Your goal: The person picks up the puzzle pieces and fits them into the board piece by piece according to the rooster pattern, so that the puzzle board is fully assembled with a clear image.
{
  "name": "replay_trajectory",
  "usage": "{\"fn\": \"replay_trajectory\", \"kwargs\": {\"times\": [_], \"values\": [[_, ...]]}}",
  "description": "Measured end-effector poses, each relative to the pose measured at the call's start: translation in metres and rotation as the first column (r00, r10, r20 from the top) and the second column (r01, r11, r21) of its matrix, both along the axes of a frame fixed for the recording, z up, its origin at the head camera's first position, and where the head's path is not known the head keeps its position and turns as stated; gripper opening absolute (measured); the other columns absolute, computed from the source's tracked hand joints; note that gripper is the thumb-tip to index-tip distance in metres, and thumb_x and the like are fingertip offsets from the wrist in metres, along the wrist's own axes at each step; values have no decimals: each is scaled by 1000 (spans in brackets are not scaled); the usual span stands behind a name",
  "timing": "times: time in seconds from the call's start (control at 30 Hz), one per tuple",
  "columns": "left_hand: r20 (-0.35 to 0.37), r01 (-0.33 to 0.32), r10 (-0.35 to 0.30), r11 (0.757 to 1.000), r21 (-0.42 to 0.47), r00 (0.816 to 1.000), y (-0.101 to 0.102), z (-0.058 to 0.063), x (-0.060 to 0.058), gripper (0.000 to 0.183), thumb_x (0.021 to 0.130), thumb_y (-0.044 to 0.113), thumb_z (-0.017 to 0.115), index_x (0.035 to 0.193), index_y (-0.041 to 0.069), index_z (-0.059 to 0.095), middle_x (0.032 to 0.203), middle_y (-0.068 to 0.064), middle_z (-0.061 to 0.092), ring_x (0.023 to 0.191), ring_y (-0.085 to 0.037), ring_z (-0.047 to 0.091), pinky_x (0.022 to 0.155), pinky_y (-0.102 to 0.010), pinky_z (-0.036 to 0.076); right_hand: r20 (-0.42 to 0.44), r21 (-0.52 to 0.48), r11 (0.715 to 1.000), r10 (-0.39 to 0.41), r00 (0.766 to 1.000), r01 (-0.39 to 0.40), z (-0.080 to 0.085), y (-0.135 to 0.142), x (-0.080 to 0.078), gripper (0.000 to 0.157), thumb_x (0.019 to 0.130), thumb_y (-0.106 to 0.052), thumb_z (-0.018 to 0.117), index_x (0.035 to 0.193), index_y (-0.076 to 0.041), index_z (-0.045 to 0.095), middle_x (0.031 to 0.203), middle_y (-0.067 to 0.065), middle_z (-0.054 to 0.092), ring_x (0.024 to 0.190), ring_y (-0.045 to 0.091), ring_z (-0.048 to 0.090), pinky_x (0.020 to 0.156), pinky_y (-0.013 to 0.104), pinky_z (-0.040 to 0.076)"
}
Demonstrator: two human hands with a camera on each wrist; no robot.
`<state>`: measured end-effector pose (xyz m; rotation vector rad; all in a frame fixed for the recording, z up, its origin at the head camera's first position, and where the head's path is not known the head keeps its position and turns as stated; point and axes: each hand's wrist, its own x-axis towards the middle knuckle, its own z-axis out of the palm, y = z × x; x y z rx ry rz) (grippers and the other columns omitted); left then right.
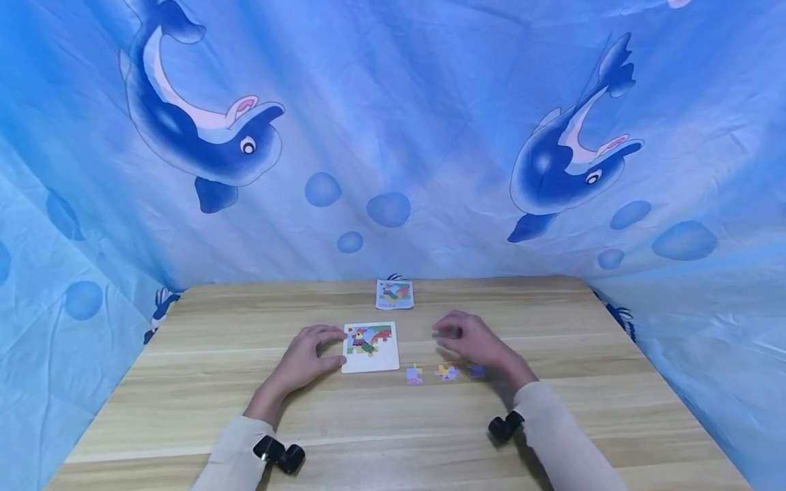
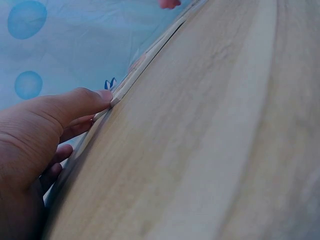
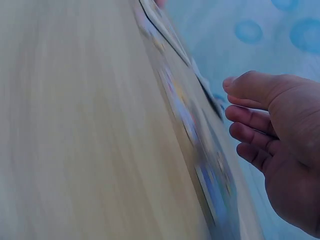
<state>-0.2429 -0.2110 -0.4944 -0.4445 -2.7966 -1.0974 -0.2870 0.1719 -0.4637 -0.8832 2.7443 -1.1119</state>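
A white square puzzle board (image 1: pixel 379 360) lies on the table, with a colourful bird picture across its upper part and bare white below. My left hand (image 1: pixel 307 356) is at its left side, thumb and index finger apart and touching that edge; in the left wrist view the thumb (image 2: pixel 85 105) meets the board's rim. My right hand (image 1: pixel 471 337) hovers to the right of the board, fingers loosely bent, with nothing seen between them. Below that hand lie loose puzzle pieces: a purple one (image 1: pixel 414 374), a yellow and purple one (image 1: pixel 447 372) and a darker purple one (image 1: pixel 476 370).
Behind the board, near the table's far edge, lies a small picture card (image 1: pixel 395 295) with a similar bird. The wooden table (image 1: pixel 368 429) ends at a blue curtain (image 1: pixel 430 136) printed with dolphins. Each sleeve carries a black wrist camera (image 1: pixel 279 454).
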Motion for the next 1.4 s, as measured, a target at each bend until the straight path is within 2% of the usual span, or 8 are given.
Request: {"fn": "replay_trajectory", "kwargs": {"times": [0.07, 0.27, 0.47, 0.8, 1.4], "values": [[1, -3, 3, 1000, -3, 1000, 0, 1, 1, 47, 84, 31, 84, 128, 21, 72, 143, -7, 64, 141, -40, 48, 118, -70, 31, -4, -7, 1000, -28, 1000, 28, -1, 14, -2, 27, 95, -19, 74, 120, -10, 74, 112, 4, 72, 92, 12, 64, 80, 24, 55], [0, -2, 2, 1000, -6, 1000, -1, 3, 1, 48, 84, 31, 84, 129, 21, 72, 143, -7, 64, 142, -40, 48, 118, -71, 29, -10, -2, 992, -122, 992, 122, -4, 48, -5, 27, 93, -18, 77, 119, -11, 75, 113, 3, 71, 94, 15, 63, 79, 25, 55], [2, -5, 5, 1000, -4, 1000, -2, 3, 0, 47, 84, 31, 84, 128, 21, 72, 144, -8, 63, 142, -40, 47, 118, -71, 30, 21, -16, 992, -128, 992, 129, -12, 64, -7, 25, 93, -19, 78, 117, -15, 76, 114, 2, 70, 100, 17, 64, 84, 25, 55], [4, -2, 2, 1000, -11, 1000, -4, 2, -1, 47, 85, 33, 84, 129, 23, 72, 144, -6, 63, 143, -39, 46, 118, -71, 29, 25, -24, 989, -149, 989, 149, -21, 63, -3, 28, 90, -21, 80, 116, -15, 77, 115, 1, 67, 105, 16, 63, 90, 26, 54], [2, 3, -3, 1000, 2, 1000, -2, -1, 2, 48, 85, 31, 84, 130, 21, 72, 144, -5, 63, 143, -38, 46, 118, -71, 29, 7, -14, 982, -187, 982, 187, -22, 59, 2, 22, 90, -18, 79, 112, -16, 78, 114, 2, 67, 105, 18, 63, 91, 29, 56]]}}
